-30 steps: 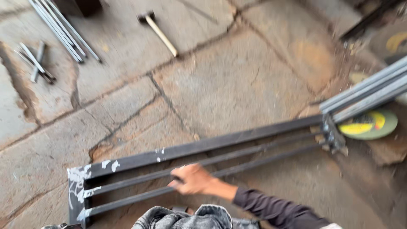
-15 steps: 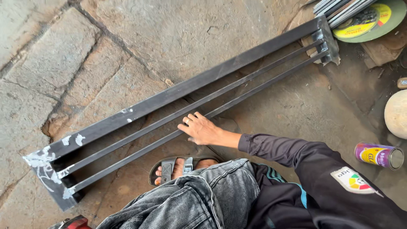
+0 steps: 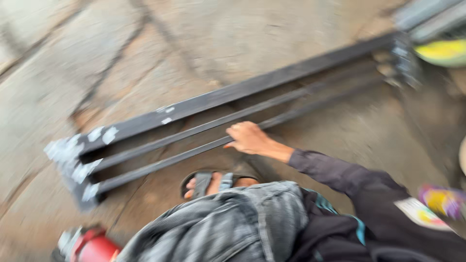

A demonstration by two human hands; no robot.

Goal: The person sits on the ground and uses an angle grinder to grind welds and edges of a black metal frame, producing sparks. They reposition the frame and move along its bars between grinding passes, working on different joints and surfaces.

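Shifted since half a second ago, the view now puts the long dark metal frame of one flat bar and two thin rods (image 3: 233, 116) higher and blurrier, while the right hand (image 3: 248, 138) stays on the nearest rod. Its fingers curl over that rod, though blur hides whether they clamp it. White paint patches mark the frame's left end, which lies on the cracked stone floor (image 3: 145, 48). Below the hand, a sandalled foot (image 3: 213, 183) rests on the ground beside a grey denim knee (image 3: 233, 223). At the upper right edge lies a round yellow-and-green labelled disc (image 3: 444, 51); a small can with a pink and yellow label (image 3: 444, 201) sits at lower right; a red tool (image 3: 90, 245) shows bottom left
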